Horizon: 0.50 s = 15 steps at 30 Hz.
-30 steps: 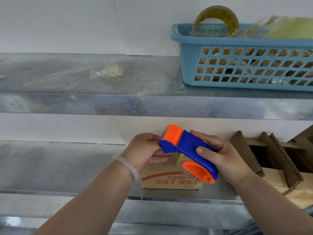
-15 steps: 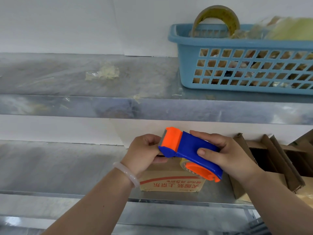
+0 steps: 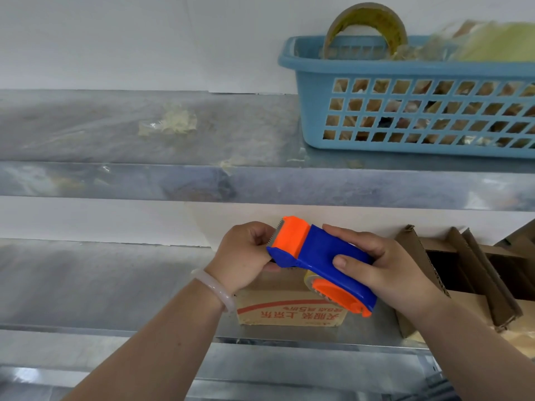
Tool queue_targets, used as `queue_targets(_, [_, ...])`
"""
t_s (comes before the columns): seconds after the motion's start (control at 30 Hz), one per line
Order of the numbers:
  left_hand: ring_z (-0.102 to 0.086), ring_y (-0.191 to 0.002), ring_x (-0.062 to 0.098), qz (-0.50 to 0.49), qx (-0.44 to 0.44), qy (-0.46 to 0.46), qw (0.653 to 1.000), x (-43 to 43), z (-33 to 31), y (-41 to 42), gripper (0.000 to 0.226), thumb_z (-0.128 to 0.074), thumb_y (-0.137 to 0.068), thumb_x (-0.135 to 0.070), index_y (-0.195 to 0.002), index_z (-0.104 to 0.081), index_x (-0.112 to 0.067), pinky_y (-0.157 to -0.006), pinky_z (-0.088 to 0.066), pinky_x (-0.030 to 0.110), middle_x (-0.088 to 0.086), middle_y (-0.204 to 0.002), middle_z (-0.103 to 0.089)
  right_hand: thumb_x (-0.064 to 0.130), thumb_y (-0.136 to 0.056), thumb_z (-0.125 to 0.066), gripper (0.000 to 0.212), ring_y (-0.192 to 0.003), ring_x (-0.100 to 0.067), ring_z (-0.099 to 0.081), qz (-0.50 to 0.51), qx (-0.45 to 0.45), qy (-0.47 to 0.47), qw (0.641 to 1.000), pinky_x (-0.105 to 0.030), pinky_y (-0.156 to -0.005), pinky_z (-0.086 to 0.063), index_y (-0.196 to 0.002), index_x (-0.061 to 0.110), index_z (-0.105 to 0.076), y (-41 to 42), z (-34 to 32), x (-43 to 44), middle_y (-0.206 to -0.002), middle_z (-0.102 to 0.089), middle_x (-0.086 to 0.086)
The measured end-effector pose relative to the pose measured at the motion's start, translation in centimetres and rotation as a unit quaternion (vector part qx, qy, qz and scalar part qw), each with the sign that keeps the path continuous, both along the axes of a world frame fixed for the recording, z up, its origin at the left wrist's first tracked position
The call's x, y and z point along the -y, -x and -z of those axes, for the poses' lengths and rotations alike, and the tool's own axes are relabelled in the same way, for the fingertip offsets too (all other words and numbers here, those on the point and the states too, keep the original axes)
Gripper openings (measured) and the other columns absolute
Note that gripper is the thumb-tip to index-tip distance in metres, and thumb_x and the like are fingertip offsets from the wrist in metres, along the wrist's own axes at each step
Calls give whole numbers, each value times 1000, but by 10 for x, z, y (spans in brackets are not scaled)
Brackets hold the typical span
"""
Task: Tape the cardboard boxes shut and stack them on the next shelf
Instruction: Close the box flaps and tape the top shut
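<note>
A small cardboard box (image 3: 289, 311) with red print stands on the lower metal shelf (image 3: 101, 285), mostly hidden behind my hands. My right hand (image 3: 385, 270) grips a blue and orange tape dispenser (image 3: 315, 256) over the box. My left hand (image 3: 246, 256) has its fingers curled at the dispenser's orange front end, by the serrated blade; what they pinch is hidden. An open cardboard box (image 3: 474, 273) with raised flaps stands to the right on the same shelf.
The upper metal shelf (image 3: 144, 134) carries a blue plastic basket (image 3: 405, 111) at the right, holding a roll of tape (image 3: 364, 27) and other packing material. A crumpled scrap of tape (image 3: 170, 124) lies on that shelf. A white wall is behind.
The dispenser and both hands have shifted slightly right and up over the box. The grips look the same.
</note>
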<state>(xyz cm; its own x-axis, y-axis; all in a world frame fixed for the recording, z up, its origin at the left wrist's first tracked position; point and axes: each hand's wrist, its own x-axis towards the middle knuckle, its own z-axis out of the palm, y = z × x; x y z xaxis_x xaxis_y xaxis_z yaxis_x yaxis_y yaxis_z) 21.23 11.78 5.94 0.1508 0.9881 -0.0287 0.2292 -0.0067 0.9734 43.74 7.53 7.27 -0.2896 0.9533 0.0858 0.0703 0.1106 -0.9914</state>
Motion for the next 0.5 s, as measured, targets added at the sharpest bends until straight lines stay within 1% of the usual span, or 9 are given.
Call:
queue_targets(0.13, [-68, -59, 9, -5, -9, -10, 1000, 3, 3, 0, 14, -67, -73, 13, -76, -67, -2, -54, -53, 18, 0, -62, -68, 33, -75, -73, 42, -102, -12, -69, -9, -1, 3, 1000, -19, -73, -56, -115, 48, -67, -2, 2, 2, -114, -71, 10])
queue_targets(0.23, [-69, -60, 10, 2, 10, -7, 1000, 5, 2, -1, 14, -64, -74, 13, -76, -65, 0, -54, -54, 19, 1, -62, -68, 32, -75, -72, 41, -101, -12, -69, -3, -13, -1, 1000, -18, -73, -56, -113, 48, -68, -2, 4, 4, -114, -72, 11])
queue_targets(0.33, [-71, -64, 16, 8, 44, 8, 999, 6, -2, -1, 19, -60, -76, 15, -74, -66, -3, -56, -55, 22, 4, -64, -69, 28, -77, -75, 42, -103, -11, -68, 17, -12, -13, 1000, -17, -74, -55, -113, 47, -68, -4, 9, 5, -116, -70, 12])
queue_targets(0.4, [-72, -69, 21, 22, 76, 19, 997, 7, -3, 1, 19, -61, -79, 13, -77, -69, -4, -60, -57, 26, 7, -70, -72, 37, -74, -78, 45, -105, -10, -68, 29, -1, -14, 999, -18, -76, -55, -116, 48, -66, -7, 12, 6, -118, -70, 12])
queue_targets(0.43, [-73, -71, 21, 28, 89, 24, 995, 8, -3, 1, 18, -62, -81, 11, -79, -70, -5, -61, -57, 27, 8, -73, -73, 42, -72, -76, 49, -104, -12, -69, 32, 0, -12, 999, -19, -76, -55, -118, 49, -64, -8, 14, 7, -117, -70, 10])
queue_targets(0.5, [-73, -76, 21, 38, 103, 36, 993, 10, -3, 1, 15, -64, -83, 6, -83, -71, -7, -62, -58, 27, 10, -80, -74, 44, -73, -75, 50, -97, -17, -71, 51, -17, -7, 999, -20, -73, -56, -121, 47, -63, -9, 19, 9, -110, -73, 3])
